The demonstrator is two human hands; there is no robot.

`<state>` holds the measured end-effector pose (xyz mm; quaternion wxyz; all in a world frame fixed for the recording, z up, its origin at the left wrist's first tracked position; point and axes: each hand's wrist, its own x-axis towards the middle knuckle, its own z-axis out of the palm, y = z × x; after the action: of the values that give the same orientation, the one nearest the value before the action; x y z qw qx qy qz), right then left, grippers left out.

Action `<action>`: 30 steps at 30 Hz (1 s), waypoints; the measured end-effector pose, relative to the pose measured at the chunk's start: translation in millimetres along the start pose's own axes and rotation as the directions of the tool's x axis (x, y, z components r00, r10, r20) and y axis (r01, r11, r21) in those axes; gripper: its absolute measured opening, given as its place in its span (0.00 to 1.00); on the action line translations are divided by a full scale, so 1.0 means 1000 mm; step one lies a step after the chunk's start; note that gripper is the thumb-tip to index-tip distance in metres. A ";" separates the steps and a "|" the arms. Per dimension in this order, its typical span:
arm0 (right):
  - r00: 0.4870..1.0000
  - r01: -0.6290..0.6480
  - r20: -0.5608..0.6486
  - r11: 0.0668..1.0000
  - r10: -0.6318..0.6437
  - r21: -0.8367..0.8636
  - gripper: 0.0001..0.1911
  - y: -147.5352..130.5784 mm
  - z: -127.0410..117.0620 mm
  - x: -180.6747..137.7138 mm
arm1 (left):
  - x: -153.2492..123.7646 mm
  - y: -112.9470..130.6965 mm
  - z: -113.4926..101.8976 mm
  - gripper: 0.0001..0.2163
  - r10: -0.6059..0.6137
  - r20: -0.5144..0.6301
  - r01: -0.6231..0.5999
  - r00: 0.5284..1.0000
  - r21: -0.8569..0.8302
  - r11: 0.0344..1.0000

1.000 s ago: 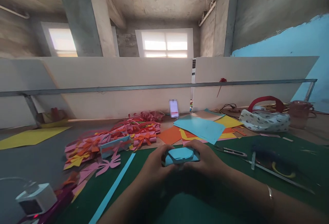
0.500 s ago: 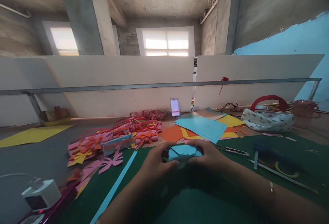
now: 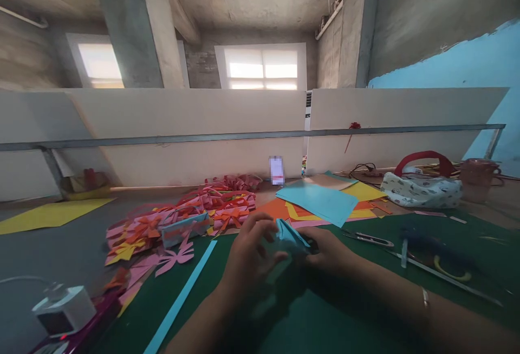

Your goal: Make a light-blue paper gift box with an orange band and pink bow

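Observation:
Both my hands meet over the green mat (image 3: 365, 267) on a small folded piece of light blue paper (image 3: 289, 233). My left hand (image 3: 252, 256) curls its fingers round the paper's left side, thumb under it. On the right side my right hand (image 3: 329, 248) pinches the piece, which is tilted up with one corner raised. A thin bracelet (image 3: 424, 297) sits on my right wrist.
A heap of pink, red and orange paper bows (image 3: 182, 216) lies left of my hands, a long blue paper strip (image 3: 182, 294) beside it. Coloured sheets (image 3: 320, 202) are stacked behind. Scissors (image 3: 368, 238), a patterned bag (image 3: 422, 186), a cup (image 3: 475, 178) and a small white device (image 3: 60, 310) lie around.
The blue paper piece lay flat between both hands; now it is turned up on edge, and my left fingers have shifted over its left side.

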<state>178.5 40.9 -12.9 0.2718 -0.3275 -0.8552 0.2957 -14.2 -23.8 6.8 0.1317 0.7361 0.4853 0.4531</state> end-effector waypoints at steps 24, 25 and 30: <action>0.988 0.154 0.003 0.970 -0.157 -0.185 0.26 0.000 0.034 0.005 | -0.006 -0.006 0.024 0.08 0.450 -0.290 -0.444 0.845 0.091 0.891; 0.988 0.154 0.006 0.969 -0.156 -0.190 0.26 0.000 0.034 0.005 | -0.006 -0.005 0.023 0.08 0.473 -0.293 -0.455 0.831 0.130 0.881; 0.980 0.192 -0.040 0.976 -0.196 -0.100 0.23 -0.005 0.027 0.003 | -0.005 0.000 0.013 0.11 0.384 -0.300 -0.351 0.873 0.159 0.923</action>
<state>156.6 30.8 -26.7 0.3047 -0.2624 -0.8892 0.2181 -4.4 -25.0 -3.2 -0.0756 0.7355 0.3733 0.5603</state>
